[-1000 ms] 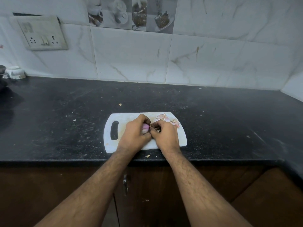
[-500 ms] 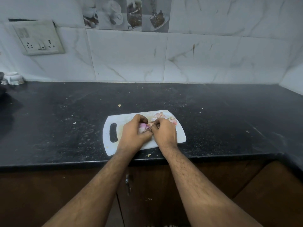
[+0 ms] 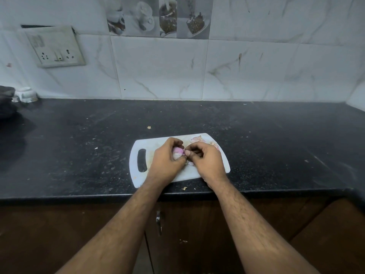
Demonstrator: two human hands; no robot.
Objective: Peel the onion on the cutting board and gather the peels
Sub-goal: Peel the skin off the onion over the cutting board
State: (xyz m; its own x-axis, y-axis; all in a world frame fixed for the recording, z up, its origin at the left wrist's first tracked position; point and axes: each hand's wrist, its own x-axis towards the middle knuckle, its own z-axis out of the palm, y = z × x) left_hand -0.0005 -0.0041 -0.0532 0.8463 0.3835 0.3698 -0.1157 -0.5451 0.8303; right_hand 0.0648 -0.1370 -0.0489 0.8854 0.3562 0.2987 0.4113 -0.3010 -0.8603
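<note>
The left hand (image 3: 167, 161) cups the onion (image 3: 178, 152); the right hand (image 3: 207, 161) pinches its skin, mid-peel. Next, probably pull rightward toward the peels (image 3: 196, 139).

The light is dim and cool, strongest on the tiled wall (image 3: 246, 72) above the counter (image 3: 276, 147). The counter's dark top takes only a faint sheen toward its right end, while its left end sinks into deep shadow. The cabinets (image 3: 197, 234) below the counter are murky. Wide-angle bending curves the counter's front edge and bows the wall's tile lines. Detail looks soft and slightly grainy throughout.
</note>
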